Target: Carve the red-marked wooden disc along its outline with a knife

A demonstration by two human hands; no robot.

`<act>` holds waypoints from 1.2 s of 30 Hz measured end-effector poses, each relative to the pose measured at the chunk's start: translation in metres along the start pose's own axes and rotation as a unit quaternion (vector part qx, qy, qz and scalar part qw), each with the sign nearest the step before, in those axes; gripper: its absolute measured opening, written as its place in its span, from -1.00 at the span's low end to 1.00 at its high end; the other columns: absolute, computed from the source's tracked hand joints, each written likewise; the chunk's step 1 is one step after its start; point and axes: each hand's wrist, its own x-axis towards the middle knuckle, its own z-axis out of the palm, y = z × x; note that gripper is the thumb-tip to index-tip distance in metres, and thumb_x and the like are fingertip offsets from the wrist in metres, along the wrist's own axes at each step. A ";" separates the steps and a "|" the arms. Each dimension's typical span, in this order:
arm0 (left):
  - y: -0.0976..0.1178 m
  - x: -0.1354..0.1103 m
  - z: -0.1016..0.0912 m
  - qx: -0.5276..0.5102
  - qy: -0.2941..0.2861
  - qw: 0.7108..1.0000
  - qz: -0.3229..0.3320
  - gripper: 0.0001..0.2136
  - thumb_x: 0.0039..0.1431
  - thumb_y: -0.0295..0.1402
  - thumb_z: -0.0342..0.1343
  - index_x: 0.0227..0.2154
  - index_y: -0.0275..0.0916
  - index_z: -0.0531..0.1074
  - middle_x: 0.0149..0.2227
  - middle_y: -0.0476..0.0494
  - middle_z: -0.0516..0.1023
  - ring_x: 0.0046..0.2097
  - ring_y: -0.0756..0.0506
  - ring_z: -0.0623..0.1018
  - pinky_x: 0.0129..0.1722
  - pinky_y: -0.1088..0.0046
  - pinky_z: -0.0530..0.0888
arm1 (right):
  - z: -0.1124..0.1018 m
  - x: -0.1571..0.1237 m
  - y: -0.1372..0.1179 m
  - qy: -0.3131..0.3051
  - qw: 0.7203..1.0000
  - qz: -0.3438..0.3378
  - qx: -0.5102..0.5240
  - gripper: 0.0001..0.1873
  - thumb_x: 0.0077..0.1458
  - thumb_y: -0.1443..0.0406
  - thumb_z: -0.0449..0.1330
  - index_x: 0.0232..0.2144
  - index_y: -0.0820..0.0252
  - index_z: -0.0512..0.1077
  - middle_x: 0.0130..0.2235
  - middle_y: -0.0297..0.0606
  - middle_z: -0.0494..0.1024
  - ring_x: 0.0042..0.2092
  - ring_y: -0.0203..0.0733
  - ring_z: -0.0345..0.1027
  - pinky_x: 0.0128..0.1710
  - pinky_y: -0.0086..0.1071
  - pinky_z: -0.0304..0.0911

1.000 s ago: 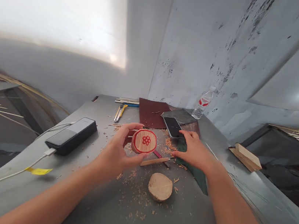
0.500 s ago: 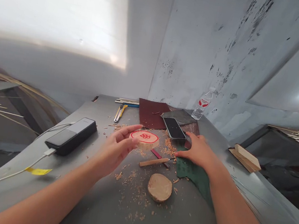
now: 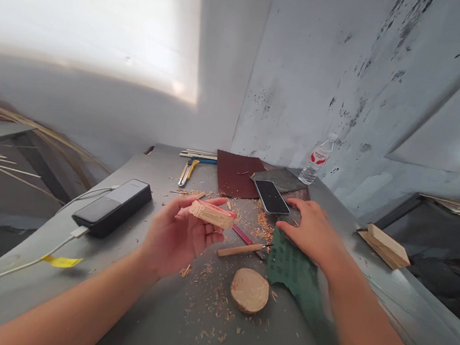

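Two hands at work over a shavings-strewn grey table [image 3: 71, 264].

At frame centre, the left hand [image 3: 176, 233] grips a red-edged wood slice [image 3: 212, 214] between thumb and fingers, tilted nearly edge-on above the tabletop. The right hand [image 3: 311, 232], fingers spread, presses flat on a green sheet [image 3: 291, 269] just beside a phone [image 3: 271, 196]. Below them lie a carving knife [image 3: 242, 249] and a plain wood slice [image 3: 250, 290].

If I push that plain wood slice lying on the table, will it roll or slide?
The plain wood slice lies flat on its broad face, so it would probably slide, not roll. It looks rigid and fairly light. Loose shavings around it may let it skid easily.
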 end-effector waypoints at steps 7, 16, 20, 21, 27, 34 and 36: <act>-0.008 0.000 -0.002 0.054 -0.045 0.997 -0.014 -0.50 0.15 -0.18 0.11 0.07 -0.39 0.53 -0.15 -0.40 0.70 -0.24 -0.25 0.67 -0.23 0.26 0.59 | 0.024 -0.019 -0.034 -0.093 0.948 -0.283 0.113 -0.71 0.32 0.25 0.23 0.04 0.13 0.58 0.05 -0.09 0.59 0.13 0.04 0.41 0.18 -0.07 0.29; -0.023 -0.001 -0.005 0.233 -0.031 0.969 -0.070 -0.56 -0.03 -0.38 0.25 -0.01 -0.29 0.55 -0.13 -0.21 0.62 -0.19 -0.10 0.58 -0.24 0.47 0.52 | 0.035 -0.022 -0.035 -0.188 0.921 -0.318 0.126 -0.94 0.17 0.36 0.33 -0.27 0.18 0.62 -0.02 -0.13 0.57 -0.02 -0.08 0.44 0.01 -0.24 0.31; -0.027 -0.003 -0.008 0.351 -0.067 0.930 -0.086 -0.59 0.10 -0.33 0.34 0.04 -0.21 0.52 -0.17 -0.12 0.59 -0.22 -0.05 0.53 -0.28 0.50 0.46 | 0.033 -0.023 -0.036 -0.177 0.927 -0.308 0.118 -0.97 0.19 0.38 0.29 -0.33 0.19 0.53 -0.16 -0.17 0.59 -0.09 -0.10 0.41 -0.07 -0.27 0.24; -0.028 -0.003 -0.009 0.368 -0.076 0.923 -0.087 -0.59 0.14 -0.29 0.35 0.06 -0.20 0.51 -0.17 -0.12 0.59 -0.22 -0.05 0.53 -0.27 0.49 0.46 | 0.032 -0.023 -0.036 -0.169 0.933 -0.295 0.118 -0.97 0.21 0.38 0.26 -0.32 0.19 0.50 -0.19 -0.18 0.59 -0.14 -0.11 0.41 -0.12 -0.28 0.23; -0.031 -0.001 -0.015 0.436 -0.085 0.893 -0.067 -0.54 0.22 -0.07 0.33 0.10 -0.16 0.49 -0.18 -0.10 0.57 -0.22 -0.07 0.53 -0.26 0.45 0.46 | 0.016 -0.022 -0.032 -0.095 0.970 -0.158 0.162 -0.91 0.40 0.22 0.07 -0.12 0.08 0.31 -0.32 -0.30 0.57 -0.35 -0.15 0.38 -0.31 -0.30 0.15; -0.035 -0.002 -0.008 0.561 -0.037 0.827 -0.016 -0.58 0.25 -0.04 0.23 0.04 -0.19 0.54 -0.13 -0.17 0.62 -0.11 -0.19 0.56 -0.16 0.34 0.48 | 0.008 -0.038 -0.049 -0.212 0.766 -0.151 0.588 -0.84 0.32 0.28 0.19 -0.19 0.06 0.21 -0.28 -0.42 0.44 -0.36 -0.30 0.31 -0.34 -0.36 0.23; -0.035 -0.002 -0.008 0.576 -0.037 0.816 -0.009 -0.59 0.26 -0.03 0.20 0.03 -0.20 0.55 -0.12 -0.19 0.64 -0.09 -0.21 0.57 -0.13 0.30 0.49 | 0.009 -0.043 -0.055 -0.261 0.703 -0.155 0.643 -0.81 0.34 0.20 0.21 -0.27 0.10 0.27 -0.42 -0.48 0.26 -0.43 -0.33 0.12 -0.43 -0.41 0.08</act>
